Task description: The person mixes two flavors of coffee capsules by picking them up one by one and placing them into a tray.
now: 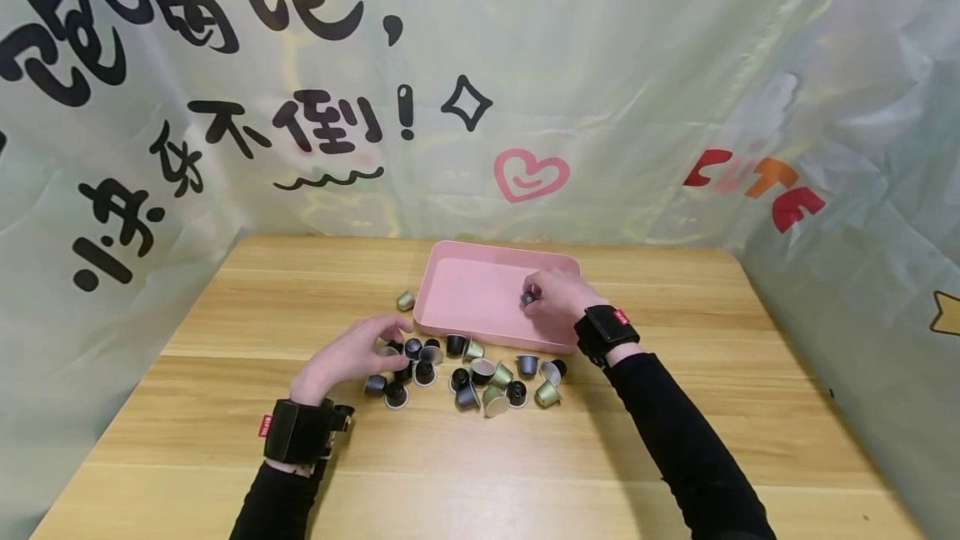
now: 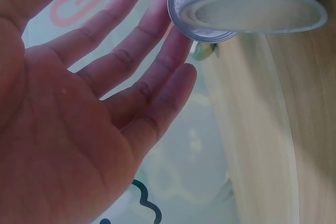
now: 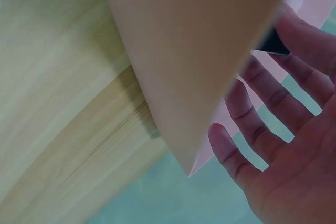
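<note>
Capsule (image 1: 528, 298), dark, is being pinched in the right hand (image 1: 557, 297) fingertips low over the pink tray (image 1: 465, 290), seemingly for setting down. Left hand (image 1: 352, 357), fingers relaxed and holding nothing, is resting at nine o'clock of the capsule pile (image 1: 465, 377) on the wooden table (image 1: 225, 440).

Your tray (image 1: 465, 294) is plain pale pink, sitting on a light wood-grain table (image 1: 225, 448). The capsules (image 1: 465, 373) at its 6 o'clock edge are mostly black and dark grey with silvery rims, with a few olive-green ones mixed in (one more olive-green capsule (image 1: 405, 301) lies at the tray's 9 o'clock). The capsule (image 1: 528, 298) in your right hand (image 1: 558, 294) is dark grey. Both your sleeves (image 1: 690, 448) are black. The backdrop (image 1: 600, 65) is pale green with black lettering and a pink heart (image 1: 530, 175) at 12 o'clock.
</note>
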